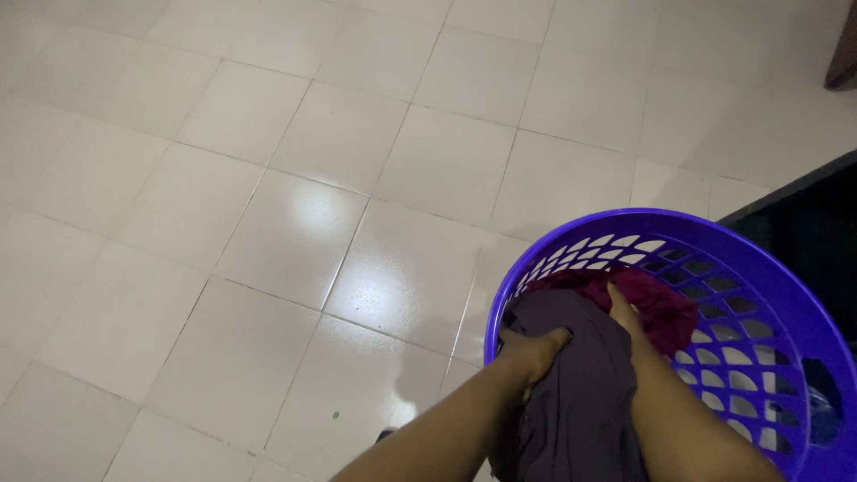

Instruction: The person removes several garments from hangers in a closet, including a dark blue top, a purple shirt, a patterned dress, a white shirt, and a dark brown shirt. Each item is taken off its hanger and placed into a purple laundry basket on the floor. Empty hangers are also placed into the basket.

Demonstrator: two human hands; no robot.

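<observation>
Both forearms enter from the bottom edge, reaching into a purple plastic laundry basket (759, 259) at lower right. Left hand (534, 350) is closed over a fold of dark grey cloth (571, 393), fingers curled tight on the fabric near the basket's left rim. Right hand (625, 312) is pushed down between the grey cloth and a maroon garment (665, 308); its fingers are buried, so how far it is open cannot be told. Grey cloth lies in the basket and drapes toward the camera between the arms. Maroon garment sits deeper in, against the latticed far wall. Basket stands on a white tiled floor (268, 223); a dark mat (808, 232) lies just beyond its right side.
</observation>
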